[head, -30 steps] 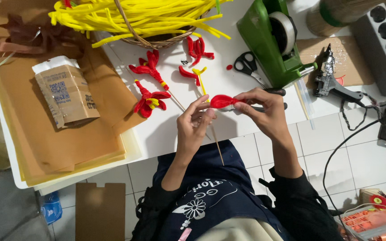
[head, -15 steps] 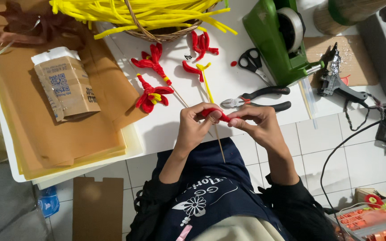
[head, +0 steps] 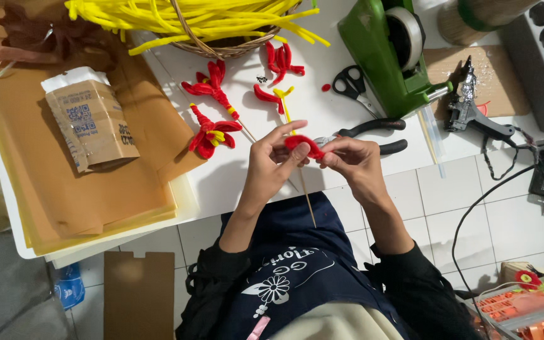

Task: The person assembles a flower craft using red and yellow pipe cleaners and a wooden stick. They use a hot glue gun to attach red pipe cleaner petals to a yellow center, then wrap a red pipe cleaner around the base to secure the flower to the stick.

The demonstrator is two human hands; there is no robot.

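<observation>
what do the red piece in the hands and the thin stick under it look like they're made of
The curved red fuzzy strip, pinched between the left hand and right hand, looks like chenille pipe cleaner: matte, fluffy, bent in a curve. The thin pale stick looks like bamboo or wood: straight, tan, dull, though too small to be sure.

At the centre we see a fuzzy red pipe-cleaner piece (head: 305,146), matt and fibrous, on a thin pale wooden stick (head: 306,196). At twelve o'clock, a woven wicker basket (head: 234,49) carries fuzzy yellow pipe cleaners (head: 177,16). At one o'clock stands a glossy green plastic tape dispenser (head: 382,60); beside it, scissors (head: 355,88) with black plastic handles. At two o'clock, pliers (head: 373,135) have smooth black grips. At three o'clock lies a black plastic glue gun (head: 473,116). At nine o'clock, matt brown paper sheets (head: 51,195) lie under a creased kraft paper packet (head: 92,123). The table (head: 221,182) looks smooth and white.
</observation>
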